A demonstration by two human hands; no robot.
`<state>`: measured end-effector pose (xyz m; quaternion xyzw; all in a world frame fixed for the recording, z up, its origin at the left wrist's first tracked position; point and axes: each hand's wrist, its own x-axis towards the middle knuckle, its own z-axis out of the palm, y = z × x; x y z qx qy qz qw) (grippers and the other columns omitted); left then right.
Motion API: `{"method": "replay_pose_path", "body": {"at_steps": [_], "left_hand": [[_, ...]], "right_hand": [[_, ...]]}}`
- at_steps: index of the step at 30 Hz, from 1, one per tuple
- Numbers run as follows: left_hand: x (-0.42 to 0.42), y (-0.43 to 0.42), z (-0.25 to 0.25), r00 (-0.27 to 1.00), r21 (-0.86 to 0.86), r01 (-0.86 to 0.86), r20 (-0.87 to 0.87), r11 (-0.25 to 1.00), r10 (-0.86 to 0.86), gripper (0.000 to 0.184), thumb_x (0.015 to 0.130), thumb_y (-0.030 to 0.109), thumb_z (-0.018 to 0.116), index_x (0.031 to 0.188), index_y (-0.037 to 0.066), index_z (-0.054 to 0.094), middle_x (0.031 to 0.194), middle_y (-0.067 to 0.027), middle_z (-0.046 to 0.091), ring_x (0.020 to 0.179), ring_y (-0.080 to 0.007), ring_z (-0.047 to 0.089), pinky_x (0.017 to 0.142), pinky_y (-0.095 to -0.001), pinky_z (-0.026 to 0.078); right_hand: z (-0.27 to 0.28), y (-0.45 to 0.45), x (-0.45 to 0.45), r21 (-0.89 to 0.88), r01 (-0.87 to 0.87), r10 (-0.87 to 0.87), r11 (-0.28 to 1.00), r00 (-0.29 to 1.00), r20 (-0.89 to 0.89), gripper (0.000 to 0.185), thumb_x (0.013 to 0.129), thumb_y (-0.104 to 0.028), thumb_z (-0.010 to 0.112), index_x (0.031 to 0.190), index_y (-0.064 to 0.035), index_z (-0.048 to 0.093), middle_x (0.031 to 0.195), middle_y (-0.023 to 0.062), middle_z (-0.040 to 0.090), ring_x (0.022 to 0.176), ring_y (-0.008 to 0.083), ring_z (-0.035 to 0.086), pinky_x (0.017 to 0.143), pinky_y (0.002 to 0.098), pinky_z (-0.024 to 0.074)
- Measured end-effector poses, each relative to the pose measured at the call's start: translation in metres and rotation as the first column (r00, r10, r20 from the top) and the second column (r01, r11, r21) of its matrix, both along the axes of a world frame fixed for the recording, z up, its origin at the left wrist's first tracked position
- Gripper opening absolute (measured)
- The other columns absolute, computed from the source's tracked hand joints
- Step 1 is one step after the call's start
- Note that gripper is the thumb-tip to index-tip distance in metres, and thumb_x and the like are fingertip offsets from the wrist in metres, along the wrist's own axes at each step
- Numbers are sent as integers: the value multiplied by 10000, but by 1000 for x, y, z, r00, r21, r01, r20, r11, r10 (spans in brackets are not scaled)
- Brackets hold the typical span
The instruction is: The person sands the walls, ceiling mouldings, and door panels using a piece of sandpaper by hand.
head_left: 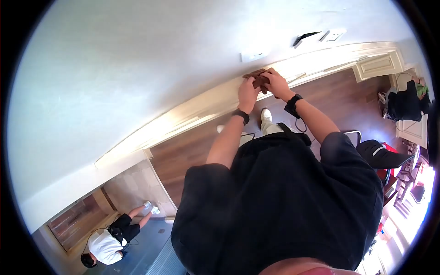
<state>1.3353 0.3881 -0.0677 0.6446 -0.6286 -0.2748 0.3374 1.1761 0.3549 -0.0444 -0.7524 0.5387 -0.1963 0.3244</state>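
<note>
Both my hands hold a crumpled brown cloth [261, 81] over the top of the cream wainscot, close to the white wall. My left hand [248, 94] has its fingers closed on the left part of the cloth. On the cloth's right side my right hand [276, 84] grips it, fingers bent round it. Folds of the cloth stick out past the fingertips and hang below. Just above the hands a white wall plate [253, 57] is set in the wall.
Farther right on the wall are a dark opening [306, 38] and another plate [333, 35]. A cream cabinet [378, 67] stands at the right. One person [107, 245] is at lower left, another [405, 103] at far right. A black chair [382, 155] stands beside me.
</note>
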Motion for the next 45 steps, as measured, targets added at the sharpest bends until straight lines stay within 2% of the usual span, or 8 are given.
{"method": "replay_pose_path", "body": {"at_steps": [5, 12, 15, 18, 32, 33, 38, 45], "left_hand": [[-7, -9, -32, 990, 122, 13, -139, 992, 4, 269, 737, 111, 728, 969, 41, 613, 959, -171, 625, 891, -379, 607, 741, -438, 504], [21, 27, -29, 987, -60, -159, 0, 986, 159, 252, 774, 120, 673, 1001, 12, 653, 953, -171, 671, 896, -335, 642, 781, -400, 506], [37, 35, -18, 978, 103, -210, 39, 972, 207, 282, 762, 129, 683, 1018, 16, 649, 993, -174, 659, 929, -329, 636, 795, -398, 504], [31, 29, -13, 955, 68, -236, 200, 969, 219, 305, 749, 146, 697, 1020, 15, 648, 969, -161, 660, 921, -327, 635, 797, -402, 502], [-105, -42, -14, 966, 72, 237, 87, 969, -243, 254, 738, 106, 708, 983, 84, 647, 998, -156, 628, 926, -360, 614, 780, -449, 503], [-107, -50, -28, 937, 216, 338, 11, 916, -349, 284, 735, 114, 718, 1007, 85, 642, 1000, -157, 630, 935, -354, 614, 782, -447, 503], [-98, -39, 12, 926, 136, 374, -12, 917, -376, 332, 766, 100, 693, 1090, 85, 619, 1038, -159, 615, 955, -364, 607, 801, -436, 504], [-29, 5, 148, 998, -243, 62, 43, 968, -54, 374, 808, 10, 639, 1175, 47, 582, 1171, -178, 577, 1026, -344, 597, 828, -391, 507]], "right_hand": [[0, -4, -11, -32, -40, 40, 999, 999, 4, 356, 745, -64, 665, 1090, -128, 606, 1087, 88, 548, 998, 314, 580, 812, 400, 509], [-14, 3, 26, -98, -127, 130, 987, 991, 18, 366, 729, -76, 675, 1086, -119, 601, 1096, 101, 536, 1023, 322, 565, 832, 404, 506], [-9, 7, 42, -113, -188, 188, 976, 982, -3, 359, 739, -81, 669, 1087, -121, 588, 1108, 91, 525, 1035, 312, 562, 837, 409, 511], [2, 5, 38, 13, -201, 201, 979, 979, 8, 351, 752, -86, 664, 1092, -118, 582, 1102, 95, 525, 1015, 320, 572, 819, 415, 515], [-6, -4, -107, 23, 214, -213, 976, 976, -46, 324, 758, -111, 665, 1080, -109, 626, 1075, 114, 575, 963, 339, 601, 807, 408, 504], [-11, 0, -115, 24, 216, -215, 976, 976, -44, 324, 764, -125, 663, 1086, -117, 625, 1079, 115, 580, 962, 341, 603, 804, 418, 507], [5, 17, -118, 20, 241, -241, 970, 960, 140, 341, 763, -103, 689, 1098, -91, 630, 1052, 123, 583, 954, 326, 606, 823, 392, 502], [117, 0, -41, -466, 70, 117, 882, 926, 359, 406, 715, -25, 746, 1100, -42, 616, 1093, 111, 568, 990, 301, 593, 828, 353, 506]]}}
